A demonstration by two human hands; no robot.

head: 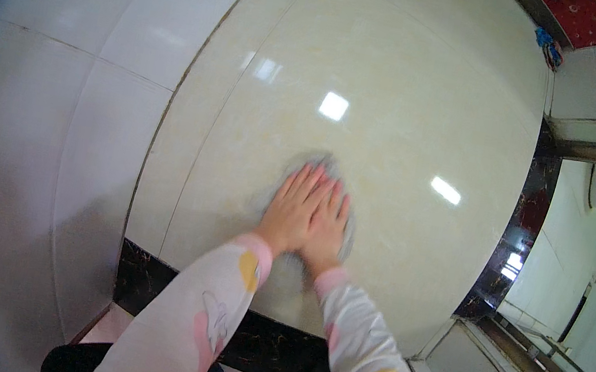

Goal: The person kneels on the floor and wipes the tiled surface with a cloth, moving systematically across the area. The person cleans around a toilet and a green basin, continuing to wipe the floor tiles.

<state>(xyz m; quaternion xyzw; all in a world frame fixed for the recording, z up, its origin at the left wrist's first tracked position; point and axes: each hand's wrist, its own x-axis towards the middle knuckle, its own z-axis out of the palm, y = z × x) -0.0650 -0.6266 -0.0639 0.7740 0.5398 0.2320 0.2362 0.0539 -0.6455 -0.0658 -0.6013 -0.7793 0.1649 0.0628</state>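
Note:
My left hand [292,206] and my right hand [327,224] lie side by side, partly overlapping, with fingers extended and pointing away from me. Both palms press down on a blurred grey cloth [349,237], whose edges show around the fingers and beside the right hand. Beneath the cloth is a glossy cream tiled floor [403,133], which reflects bright lights. The palms and most of the cloth are hidden under the hands.
A white tiled wall [50,100] rises at the left. Black marble strips edge the floor near me [276,343] and at the right doorway [530,209]. A blue crumpled item [547,44] lies at the upper right corner, near a red patterned surface [587,19].

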